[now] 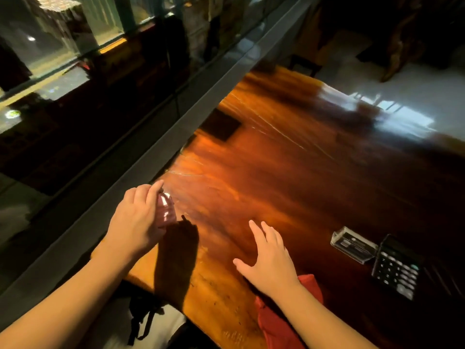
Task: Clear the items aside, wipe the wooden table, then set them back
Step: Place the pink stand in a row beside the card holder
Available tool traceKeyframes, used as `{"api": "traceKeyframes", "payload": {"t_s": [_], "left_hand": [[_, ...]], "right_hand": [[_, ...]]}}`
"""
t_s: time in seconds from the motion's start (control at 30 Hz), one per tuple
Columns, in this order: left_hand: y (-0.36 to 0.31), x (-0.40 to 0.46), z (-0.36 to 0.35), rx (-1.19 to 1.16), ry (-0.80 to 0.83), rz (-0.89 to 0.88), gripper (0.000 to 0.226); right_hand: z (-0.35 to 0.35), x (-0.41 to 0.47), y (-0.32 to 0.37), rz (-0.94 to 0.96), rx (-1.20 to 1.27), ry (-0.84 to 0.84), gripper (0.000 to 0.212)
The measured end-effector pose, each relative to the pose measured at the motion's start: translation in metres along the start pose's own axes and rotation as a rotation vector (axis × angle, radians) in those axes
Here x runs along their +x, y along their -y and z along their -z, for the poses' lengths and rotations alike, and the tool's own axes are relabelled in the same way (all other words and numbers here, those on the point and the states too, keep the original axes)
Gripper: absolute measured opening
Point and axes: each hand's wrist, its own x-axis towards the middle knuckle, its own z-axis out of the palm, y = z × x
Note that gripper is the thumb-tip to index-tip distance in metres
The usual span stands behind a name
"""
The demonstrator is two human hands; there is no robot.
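My left hand [137, 219] is closed around a small ribbed pinkish bottle [166, 210] at the left edge of the glossy wooden table [264, 172]. My right hand [270, 260] hovers over the table's near middle, fingers spread, holding nothing. A red cloth [276, 321] lies on the table under my right forearm. To the right stand a clear plastic card holder [352, 244] and a black calculator [396, 269], side by side near the table's dark right part.
A grey ledge [176, 122] runs along the table's left edge, with glass panels [63, 46] beyond it. A dark square patch [220, 125] lies on the table further back. A black strap [143, 321] hangs below the near edge. Shiny floor [402, 91] lies beyond the table.
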Motion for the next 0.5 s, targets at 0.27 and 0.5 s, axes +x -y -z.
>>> {"api": "traceKeyframes", "payload": {"t_s": [0.27,0.5], "left_hand": [[-0.120,0.058,-0.007,0.007,-0.005,-0.365,0.110],[-0.232,0.092,-0.024,0.061,0.018,-0.599,0.101]], "right_hand": [[0.013,-0.038,-0.068,-0.210,0.111,-0.109,0.101],[0.015,-0.078,-0.127,-0.360,0.212,-0.190,0.103]]}}
